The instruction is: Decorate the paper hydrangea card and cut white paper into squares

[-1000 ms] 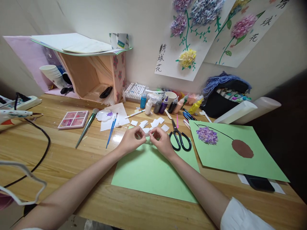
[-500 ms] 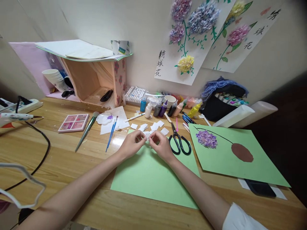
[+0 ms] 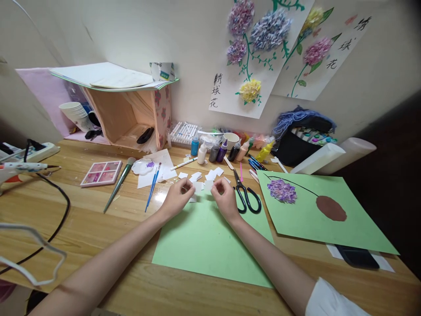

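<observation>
My left hand (image 3: 179, 195) pinches a small white paper piece (image 3: 198, 186) between thumb and fingers, above the top left edge of a green sheet (image 3: 213, 239). Facing it, my right hand (image 3: 224, 197) holds another white paper piece (image 3: 208, 185) at its fingertips. The hands are a little apart. Several white paper pieces (image 3: 210, 174) lie just beyond them, and one is under the left fingertips. Black-handled scissors (image 3: 253, 200) rest right beside my right hand, partly on the sheet.
On the right lies a second green sheet (image 3: 305, 228) with a purple flower and brown oval. Paint bottles (image 3: 222, 150) stand behind. Thin blue brushes (image 3: 153, 188), a large brush (image 3: 118, 186) and a pink palette (image 3: 101, 173) lie left; a glue gun (image 3: 23, 169) is at the far left.
My hands have moved apart, the right one to the right and the left one slightly left. White paper pieces now show between them. The camera view has shifted slightly.
</observation>
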Demonstrator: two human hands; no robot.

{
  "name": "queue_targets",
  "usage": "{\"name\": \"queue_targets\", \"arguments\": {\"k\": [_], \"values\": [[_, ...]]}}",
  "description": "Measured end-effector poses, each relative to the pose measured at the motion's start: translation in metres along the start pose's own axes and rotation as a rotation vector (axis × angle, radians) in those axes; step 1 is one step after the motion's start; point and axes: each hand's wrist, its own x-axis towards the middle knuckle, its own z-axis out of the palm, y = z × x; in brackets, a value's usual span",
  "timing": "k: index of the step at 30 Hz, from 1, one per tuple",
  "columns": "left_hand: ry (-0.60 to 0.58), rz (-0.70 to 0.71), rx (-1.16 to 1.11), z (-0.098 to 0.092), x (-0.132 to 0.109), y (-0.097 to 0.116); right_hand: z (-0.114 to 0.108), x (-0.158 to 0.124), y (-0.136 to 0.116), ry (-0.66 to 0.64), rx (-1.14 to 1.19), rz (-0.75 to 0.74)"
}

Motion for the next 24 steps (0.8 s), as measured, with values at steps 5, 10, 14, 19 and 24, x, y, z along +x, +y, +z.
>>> {"name": "queue_targets", "arguments": {"k": [5, 10, 14, 19, 24], "values": [[-0.051, 0.078, 0.086, 0.001, -0.001, -0.001, -0.005, 0.002, 0.005, 0.205, -0.271, -0.064], [-0.120, 0.211, 0.276, 0.004, -0.005, -0.001, -0.006, 0.002, 0.008, 0.257, -0.525, -0.091], [-0.118, 0.201, 0.446, -0.010, -0.001, 0.001, -0.007, -0.001, 0.003, 0.244, -0.462, -0.196], [-0.230, 0.224, 0.522, -0.023, 0.003, 0.001, -0.005, -0.005, -0.007, -0.080, -0.472, -0.364], [-0.248, 0.207, 0.378, -0.019, 0.005, -0.004, -0.004, -0.006, -0.010, -0.212, -0.477, -0.397]]}}
